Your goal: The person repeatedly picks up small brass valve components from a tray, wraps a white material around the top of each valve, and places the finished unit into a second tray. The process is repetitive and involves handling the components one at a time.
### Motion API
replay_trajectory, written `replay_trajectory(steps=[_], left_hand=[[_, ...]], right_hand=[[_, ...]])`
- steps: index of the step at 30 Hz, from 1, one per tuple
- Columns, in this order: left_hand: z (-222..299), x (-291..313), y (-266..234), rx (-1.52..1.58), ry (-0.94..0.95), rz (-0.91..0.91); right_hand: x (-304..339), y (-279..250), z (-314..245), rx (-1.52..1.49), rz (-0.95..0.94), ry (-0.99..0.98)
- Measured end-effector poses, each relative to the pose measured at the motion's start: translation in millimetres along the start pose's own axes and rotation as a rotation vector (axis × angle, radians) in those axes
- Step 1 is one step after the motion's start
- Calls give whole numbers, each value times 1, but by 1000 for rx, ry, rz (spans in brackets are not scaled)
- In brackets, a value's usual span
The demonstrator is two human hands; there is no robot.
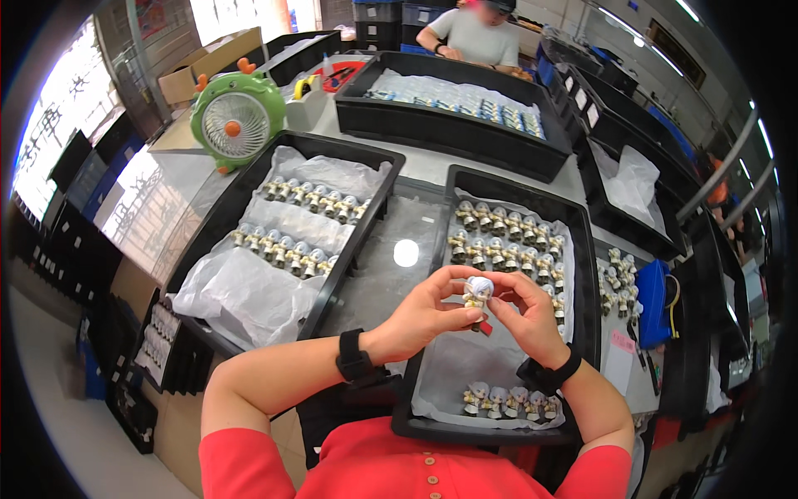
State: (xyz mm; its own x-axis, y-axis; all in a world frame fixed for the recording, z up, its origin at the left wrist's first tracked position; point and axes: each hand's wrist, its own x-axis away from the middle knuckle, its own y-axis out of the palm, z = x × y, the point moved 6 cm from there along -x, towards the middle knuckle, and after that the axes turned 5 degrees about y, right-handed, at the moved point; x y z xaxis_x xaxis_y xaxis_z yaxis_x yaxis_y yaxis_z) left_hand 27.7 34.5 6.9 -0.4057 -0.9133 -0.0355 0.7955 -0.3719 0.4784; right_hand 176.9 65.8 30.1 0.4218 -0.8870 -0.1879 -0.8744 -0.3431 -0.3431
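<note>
Over the right-hand black tray [592, 333] I hold one small figurine [478, 289] upright in both hands. It has pale lilac-white hair and a white and gold outfit. A small red piece [485, 328] shows just under it; I cannot tell whether it is attached. My left hand [424, 314] pinches the figurine between thumb and fingers. The fingers of my right hand [529, 320] are closed around its other side. Rows of similar figurines [509, 254] stand in the paper-lined tray beyond my hands, and a short row [509, 402] lies at its near end.
Left is another black tray [391, 179] with two rows of figurines and crumpled paper. Farther back stand a green fan [237, 121], a tape dispenser [309, 104] and a large black tray [449, 137]. Loose figurines [617, 283] and a blue pouch [656, 303] are right. A co-worker [478, 37] sits opposite.
</note>
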Motion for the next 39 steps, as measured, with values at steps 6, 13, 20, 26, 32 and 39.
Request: replay_trajectory(steps=[6, 13, 20, 26, 32, 39], left_hand=[[2, 0, 7, 13, -79, -5], [80, 44, 3, -251, -51, -59], [152, 156, -85, -847, -376, 179], [142, 198, -152, -1545, -767, 119], [150, 168, -218, -1729, -395, 353], [168, 149, -274, -1523, -232, 447]], right_hand=[[4, 2, 11, -107, -25, 108], [8, 1, 8, -101, -50, 145], [6, 2, 11, -28, -11, 127], [11, 34, -10, 0, -152, 202], [-1, 74, -57, 278, -380, 29], [-14, 143, -105, 327, -569, -219]])
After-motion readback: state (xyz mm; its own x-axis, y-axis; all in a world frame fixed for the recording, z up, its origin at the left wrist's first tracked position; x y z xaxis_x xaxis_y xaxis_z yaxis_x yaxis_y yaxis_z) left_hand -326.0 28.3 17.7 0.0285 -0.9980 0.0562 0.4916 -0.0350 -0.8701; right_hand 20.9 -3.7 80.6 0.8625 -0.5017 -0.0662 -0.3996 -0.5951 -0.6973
